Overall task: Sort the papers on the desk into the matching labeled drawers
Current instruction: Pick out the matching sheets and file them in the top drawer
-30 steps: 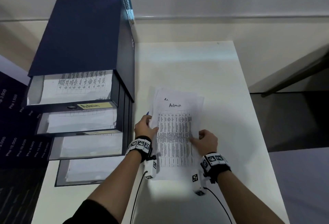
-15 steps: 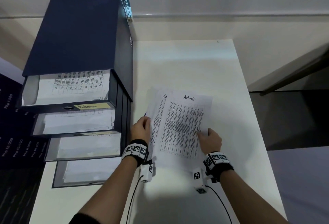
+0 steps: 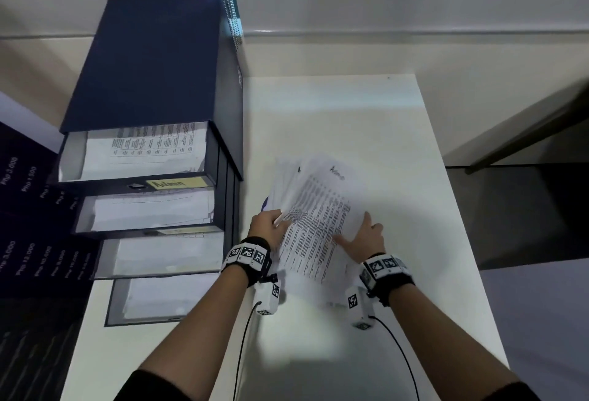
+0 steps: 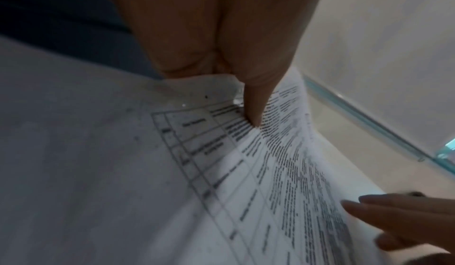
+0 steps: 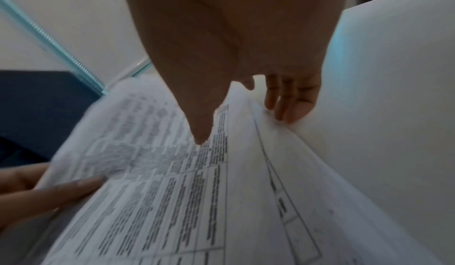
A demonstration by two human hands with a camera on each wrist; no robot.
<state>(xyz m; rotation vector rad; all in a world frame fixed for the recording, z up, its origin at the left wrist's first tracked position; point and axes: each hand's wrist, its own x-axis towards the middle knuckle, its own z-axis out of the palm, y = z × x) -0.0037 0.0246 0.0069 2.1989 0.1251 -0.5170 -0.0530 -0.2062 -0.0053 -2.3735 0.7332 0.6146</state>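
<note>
Our left hand (image 3: 269,222) pinched the top sheet (image 3: 322,219); our right hand (image 3: 366,238) pressed flat, fingers spread. Extra sheets could lift too and misfile.

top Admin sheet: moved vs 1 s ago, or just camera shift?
Yes. The top sheet has swung clockwise and slid right, away from the drawer unit; its header now points toward the desk's far right. The left hand pinches its left edge.

both hands forward: left hand (image 3: 267,221) curled, thumb pinching; right hand (image 3: 365,236) flat, fingers spread.
</note>
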